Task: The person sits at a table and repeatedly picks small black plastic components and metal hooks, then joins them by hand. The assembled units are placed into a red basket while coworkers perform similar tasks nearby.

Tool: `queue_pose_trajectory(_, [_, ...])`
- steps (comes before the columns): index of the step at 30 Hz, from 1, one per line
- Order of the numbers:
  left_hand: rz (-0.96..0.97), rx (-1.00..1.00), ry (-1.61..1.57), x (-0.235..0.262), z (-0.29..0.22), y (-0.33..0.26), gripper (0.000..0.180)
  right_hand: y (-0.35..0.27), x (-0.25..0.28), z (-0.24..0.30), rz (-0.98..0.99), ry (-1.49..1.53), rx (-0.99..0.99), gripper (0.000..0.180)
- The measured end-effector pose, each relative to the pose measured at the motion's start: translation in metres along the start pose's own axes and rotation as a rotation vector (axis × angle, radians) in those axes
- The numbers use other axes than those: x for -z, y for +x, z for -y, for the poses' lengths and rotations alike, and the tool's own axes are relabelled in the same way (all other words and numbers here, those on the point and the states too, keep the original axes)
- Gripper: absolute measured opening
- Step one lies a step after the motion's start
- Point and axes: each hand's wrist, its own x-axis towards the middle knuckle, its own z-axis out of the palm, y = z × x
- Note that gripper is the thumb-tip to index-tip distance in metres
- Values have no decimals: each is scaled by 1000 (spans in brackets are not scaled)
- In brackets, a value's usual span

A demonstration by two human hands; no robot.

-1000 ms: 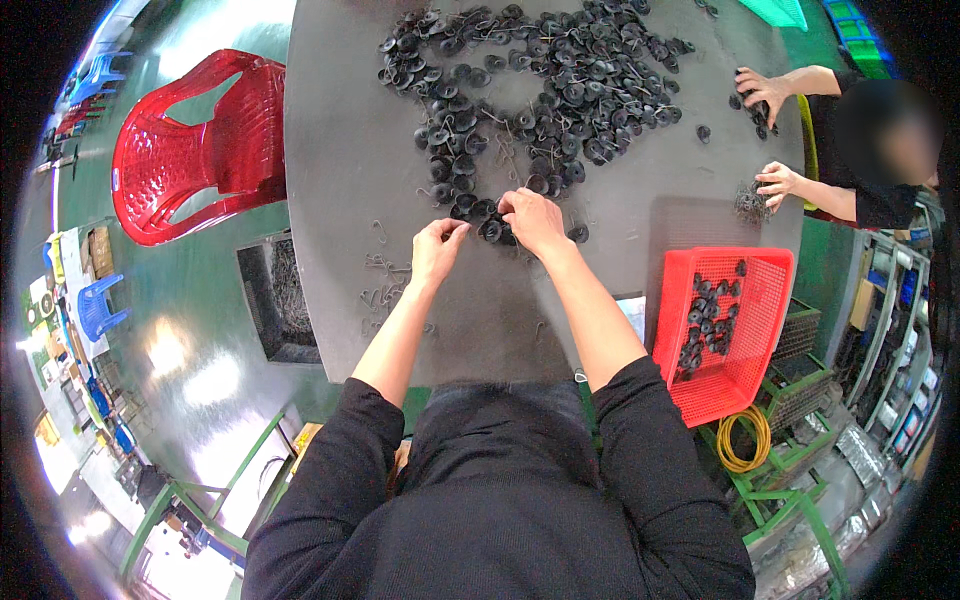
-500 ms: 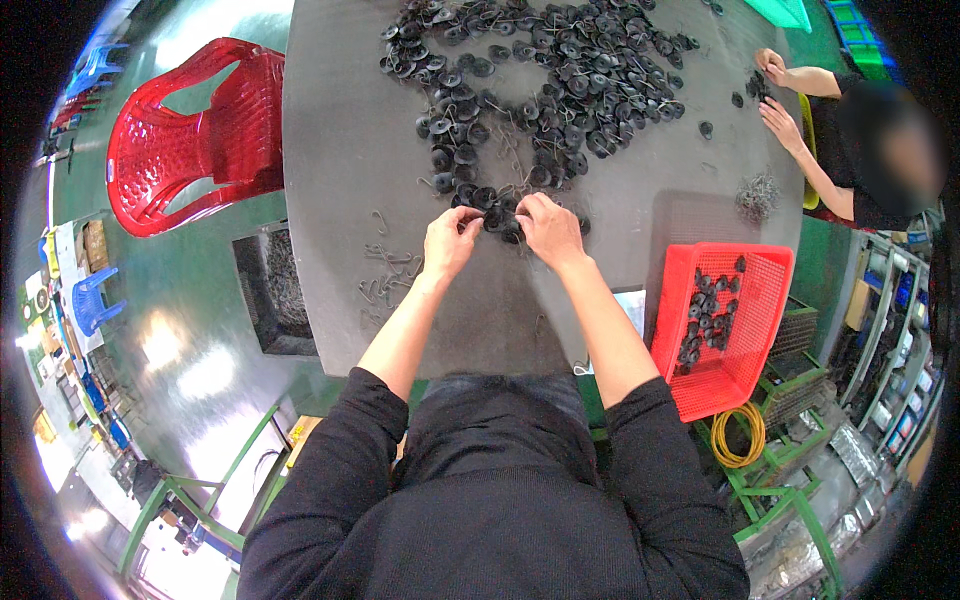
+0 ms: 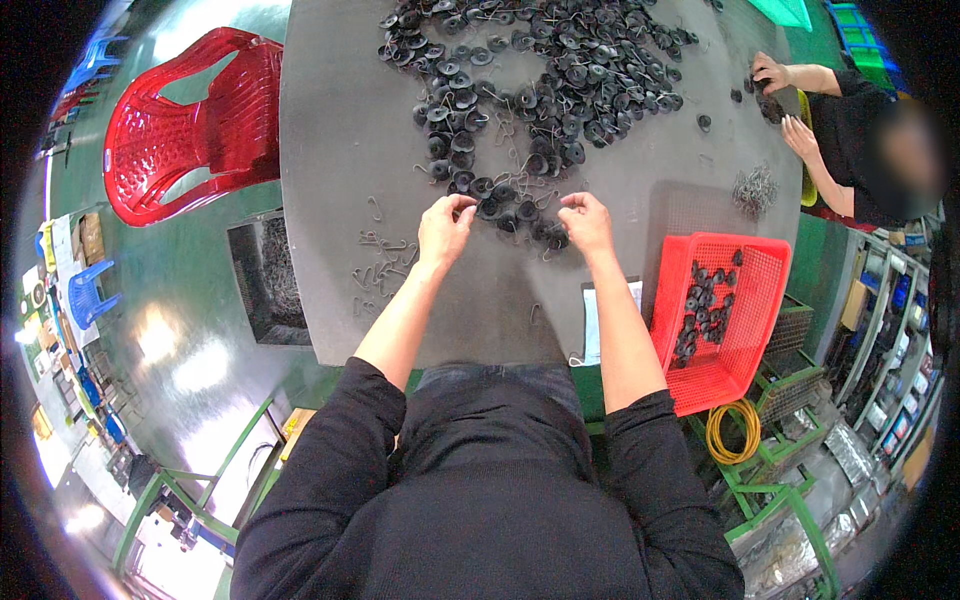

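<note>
Grey table [image 3: 340,150], fingertip-hidden black parts [image 3: 520,205]

A black long-sleeved top [image 3: 490,510] is worn, plain, w/ no print or markings seen. Fabric looks soft and matte, approx. sweater-like, w/ loose folds across the shoulders and chest. Both sleeves are pushed up to about the elbow: left sleeve [image 3: 330,440] bunched at its cuff, right sleeve [image 3: 650,450] likewise. Forearms are left bare below that. Left hand [image 3: 445,228] and right hand [image 3: 588,222] are bare, no gloves; no watch, ring or band can be made out at either wrist. Dark blue-grey trousers [image 3: 500,378], prob. denim, are seen in a narrow strip betw. the sleeves.
</note>
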Motion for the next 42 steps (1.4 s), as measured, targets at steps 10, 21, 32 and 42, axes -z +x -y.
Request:
queue_pose_trajectory(10, [-51,-129,200,-6,7,2,15,9,24,-5,299,1094,-581,24])
queue_pose_trajectory(21, [188,-617,564,-45,-14,-11,14,-25,5,-31,-65,-83,99,18])
queue_pose_trajectory(32, [301,305,-168,-22,-32,-21,21,-69,-38,-47,-177,-442,-108,23])
queue_pose_trajectory(42, [371,827,-602,-18,-23,-29,19,-70,7,-37,-435,-431,249,17])
